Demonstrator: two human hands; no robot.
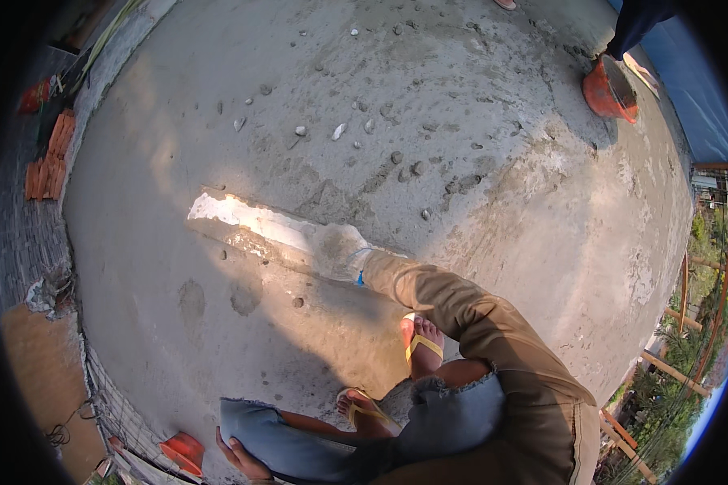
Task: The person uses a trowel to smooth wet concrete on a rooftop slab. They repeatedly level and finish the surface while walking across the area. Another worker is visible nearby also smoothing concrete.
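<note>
My right hand (340,249), in a pale, cement-smeared glove, grips a long, flat finishing board (251,225) lying on the wet grey cement (154,307), its left half streaked white. A small blue item hangs by that wrist. My left hand (239,457) rests at the side of my jean-covered knee (251,420) near the lower edge, fingers slightly apart. My feet in yellow sandals (423,349) stand beside and behind the board.
A red bucket (603,95) stands upper right beside another person's dark-clothed limb (635,28). Small lumps dot the cement. Red bricks (52,158) and a tiled edge lie left; an orange container (182,453) sits lower left. Timber poles (679,319) and greenery show right.
</note>
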